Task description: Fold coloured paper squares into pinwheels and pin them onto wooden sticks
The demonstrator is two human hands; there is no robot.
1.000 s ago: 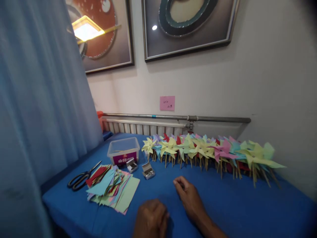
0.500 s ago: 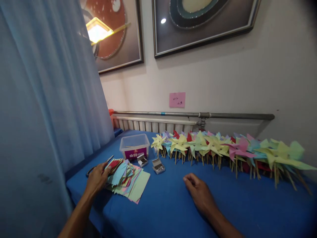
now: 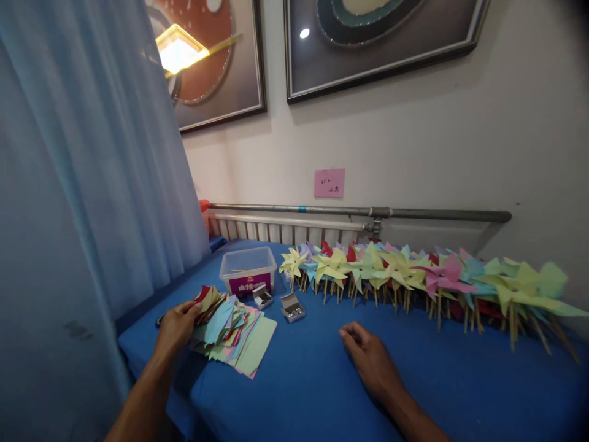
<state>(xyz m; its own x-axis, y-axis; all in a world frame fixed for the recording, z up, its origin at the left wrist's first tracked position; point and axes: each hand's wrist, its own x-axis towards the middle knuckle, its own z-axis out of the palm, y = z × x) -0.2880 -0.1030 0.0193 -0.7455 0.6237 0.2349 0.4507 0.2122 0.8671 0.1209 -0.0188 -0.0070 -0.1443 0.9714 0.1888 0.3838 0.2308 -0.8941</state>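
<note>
My left hand (image 3: 177, 326) is closed at the left end of a pile of coloured paper (image 3: 251, 345), its thumb and fingers pinching the edge of some paper pieces (image 3: 203, 296), red and yellowish ones on top. Many sheets in the pile have cut, pointed edges. A bit of dark scissor handle (image 3: 159, 320) shows behind this hand; the rest is hidden. My right hand (image 3: 368, 356) rests on the blue cloth (image 3: 294, 393) with its fingers curled in and nothing visible in them. It lies in front of the finished paper pinwheels (image 3: 396, 270), apart from them.
Behind the pile stands a clear plastic tub (image 3: 248, 270) with thin sticks across it. Two small open boxes, one of pins (image 3: 292, 307) and a darker one (image 3: 262, 296), sit nearby. A blue curtain (image 3: 92, 184) hangs at left; a pipe (image 3: 322, 212) runs along the wall.
My left hand has shifted slightly left and lifted the edge of the red and yellowish pieces. The scissors are now mostly covered by it. My right hand stays still.
</note>
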